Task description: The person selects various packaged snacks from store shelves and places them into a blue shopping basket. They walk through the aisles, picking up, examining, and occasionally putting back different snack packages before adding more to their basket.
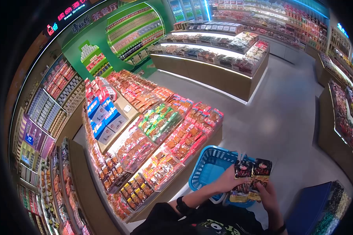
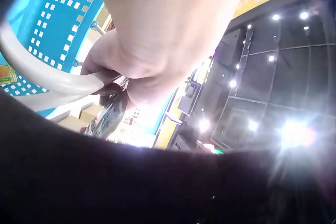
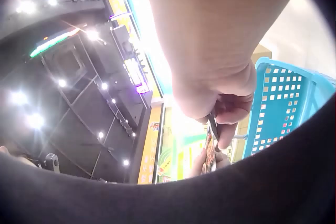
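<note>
The island counter (image 1: 200, 66) stood at 1 o'clock from the middle of the head view, and the nearer display stand (image 1: 176, 176), heaped with red and green packs, reached from about 10 round to 6 o'clock. The blue basket (image 1: 213, 172) was at 5 o'clock, its side toward 4 o'clock partly covered by the hands and what they held.

The left hand (image 1: 228, 181) pinched the left packet (image 1: 244, 170), thumb across its front; its other fingers were hidden behind it. The left wrist view showed the white handle (image 2: 52, 74) running up against that hand, but whether the fingers gripped it could not be told. The right hand (image 1: 268, 195) clamped the right packet (image 1: 261, 168) between thumb and curled fingers, the fingers bunched together in the right wrist view.

Both packets were over the basket in the head view, at 4 o'clock, side by side, printed faces toward the head camera. Their long axes ran nearly parallel, dark ends toward just past 12 o'clock, yellow parts toward just past 6. The thumbs covered the middle of each, and the print was too small to read. In the wrist views only slivers of packaging showed.
</note>
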`<state>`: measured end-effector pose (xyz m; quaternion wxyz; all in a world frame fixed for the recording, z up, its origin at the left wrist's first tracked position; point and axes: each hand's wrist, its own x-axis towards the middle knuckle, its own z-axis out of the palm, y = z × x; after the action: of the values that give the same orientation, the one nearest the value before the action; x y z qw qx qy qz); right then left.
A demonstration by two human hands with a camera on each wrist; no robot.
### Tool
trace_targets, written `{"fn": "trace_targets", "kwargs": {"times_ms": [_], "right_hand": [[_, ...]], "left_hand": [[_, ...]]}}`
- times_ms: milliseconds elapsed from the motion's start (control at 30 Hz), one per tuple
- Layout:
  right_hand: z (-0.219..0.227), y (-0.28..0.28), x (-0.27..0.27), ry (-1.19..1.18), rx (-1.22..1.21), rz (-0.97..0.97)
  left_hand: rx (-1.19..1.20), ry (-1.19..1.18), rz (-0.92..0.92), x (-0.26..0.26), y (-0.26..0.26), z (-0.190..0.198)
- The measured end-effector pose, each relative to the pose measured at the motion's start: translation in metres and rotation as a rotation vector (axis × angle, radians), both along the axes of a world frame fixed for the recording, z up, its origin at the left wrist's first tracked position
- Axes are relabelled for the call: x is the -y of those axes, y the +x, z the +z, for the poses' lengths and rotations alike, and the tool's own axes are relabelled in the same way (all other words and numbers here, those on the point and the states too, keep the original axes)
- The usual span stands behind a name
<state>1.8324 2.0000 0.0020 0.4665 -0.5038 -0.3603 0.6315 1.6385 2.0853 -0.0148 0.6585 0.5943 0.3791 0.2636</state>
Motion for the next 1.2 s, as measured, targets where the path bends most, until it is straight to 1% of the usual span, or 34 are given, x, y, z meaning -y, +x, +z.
{"fn": "trace_targets", "kwargs": {"times_ms": [33,100,133,167,233,267,300,367,433,467,533,567,600,633,700,733,767,833,867,900,933,967,1033,1067,1100,1133,1167,1200], "right_hand": [[0.002,0.004,-0.023,-0.001,0.024,-0.004],[0.016,0.019,-0.073,0.116,0.029,0.0],[0.032,0.03,-0.096,0.098,0.087,0.045],[0.04,0.039,-0.119,0.104,0.115,0.046],[0.045,0.053,-0.167,0.266,0.032,-0.059],[0.044,0.06,-0.189,0.291,0.016,-0.143],[0.044,0.066,-0.209,0.325,0.058,-0.229],[0.037,0.074,-0.242,0.327,0.083,-0.419],[0.037,0.071,-0.269,0.342,0.011,-0.41],[0.031,0.075,-0.282,0.355,0.04,-0.333],[0.02,0.078,-0.31,0.376,0.034,-0.286],[0.017,0.082,-0.328,0.402,0.06,-0.279],[0.015,0.087,-0.346,0.421,-0.009,-0.275],[0.013,0.092,-0.363,0.416,-0.018,-0.249],[0.015,0.106,-0.403,0.365,-0.131,-0.378],[0.016,0.114,-0.425,0.38,-0.123,-0.394],[0.019,0.121,-0.447,0.399,-0.131,-0.357],[0.024,0.138,-0.492,0.415,-0.008,-0.168],[0.022,0.148,-0.515,0.414,0.03,0.006],[0.048,0.139,-0.535,0.42,0.077,0.233],[0.041,0.135,-0.562,0.413,0.075,0.366],[0.034,0.132,-0.587,0.404,0.076,0.507],[0.05,0.115,-0.619,0.269,0.026,0.706],[0.04,0.111,-0.64,0.282,0.022,0.833],[0.037,0.099,-0.66,0.284,0.004,0.92],[0.035,0.089,-0.676,0.335,-0.024,1.06],[0.033,0.079,-0.686,0.382,-0.059,1.184],[0.031,0.068,-0.696,0.37,-0.053,1.283]], "left_hand": [[0.02,0.1,0.013,-0.023,0.01,0.011],[0.119,0.089,0.014,-0.068,0.028,0.03],[0.128,0.107,0.013,-0.09,0.036,0.039],[0.133,0.128,0.015,-0.112,0.042,0.046],[0.176,0.097,0.006,-0.153,0.05,0.065],[0.168,0.06,-0.012,-0.17,0.052,0.075],[0.155,0.016,-0.031,-0.186,0.055,0.079],[0.127,0.012,0.009,-0.21,0.065,0.071],[0.039,0.102,-0.016,-0.232,0.069,0.074],[0.035,0.092,0.014,-0.246,0.071,0.071],[0.077,0.023,0.047,-0.276,0.077,0.065],[0.07,0.024,0.077,-0.292,0.082,0.059],[0.071,0.021,0.133,-0.307,0.087,0.056],[0.072,0.016,0.187,-0.319,0.09,0.055],[0.087,0.002,0.236,-0.349,0.095,0.057],[0.075,0.001,0.28,-0.365,0.099,0.056],[0.066,0.0,0.327,-0.382,0.103,0.054],[0.073,0.018,0.387,-0.418,0.114,0.049],[0.135,0.002,0.416,-0.433,0.121,0.049],[0.19,-0.004,0.458,-0.448,0.125,0.049],[0.114,0.02,0.53,-0.463,0.129,0.037],[0.1,0.032,0.549,-0.471,0.124,0.05],[0.025,0.14,0.705,-0.477,0.116,0.044],[0.012,0.148,0.8,-0.474,0.11,0.052],[0.032,0.127,0.853,-0.468,0.106,0.062],[0.057,0.102,0.891,-0.462,0.109,0.068],[0.045,0.093,0.948,-0.456,0.113,0.07],[0.035,0.119,1.044,-0.449,0.117,0.071]]}}
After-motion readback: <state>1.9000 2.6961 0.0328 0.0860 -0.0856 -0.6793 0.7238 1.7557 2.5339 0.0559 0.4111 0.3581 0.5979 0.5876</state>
